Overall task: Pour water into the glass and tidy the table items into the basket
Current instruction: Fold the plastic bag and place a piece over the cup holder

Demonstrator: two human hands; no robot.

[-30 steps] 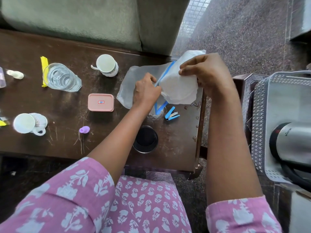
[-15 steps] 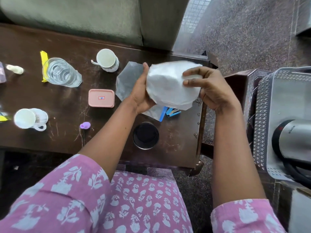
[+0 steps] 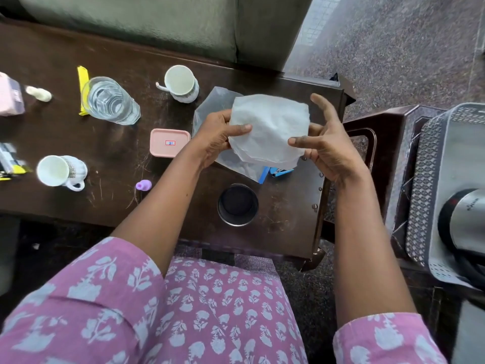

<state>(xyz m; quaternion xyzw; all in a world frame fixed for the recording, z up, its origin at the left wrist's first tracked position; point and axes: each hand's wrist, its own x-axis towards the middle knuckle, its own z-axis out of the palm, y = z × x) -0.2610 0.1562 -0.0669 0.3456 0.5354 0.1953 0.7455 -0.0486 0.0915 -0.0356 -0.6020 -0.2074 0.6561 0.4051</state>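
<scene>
A folded white translucent plastic bag [image 3: 270,127] is held just above the right end of the dark wooden table [image 3: 105,193]. My left hand [image 3: 217,136] pinches its left edge, thumb on top. My right hand [image 3: 325,145] pinches the right edge with the thumb, its other fingers spread. A glass of water [image 3: 109,101] stands at the table's back left. The grey perforated basket [image 3: 430,179] sits on a stool at the far right, with a steel kettle [image 3: 464,222] inside.
Two white cups [image 3: 182,84] [image 3: 61,172], a pink lidded box [image 3: 169,142], a purple cap [image 3: 143,185], a dark steel tumbler [image 3: 237,204], blue clips [image 3: 278,172], a yellow strip [image 3: 82,82] and a small white bottle [image 3: 39,93] lie on the table. A sofa stands behind.
The bag was lifted off the table and folded into a compact pad between both hands. My right hand moved from on top of it to its right edge.
</scene>
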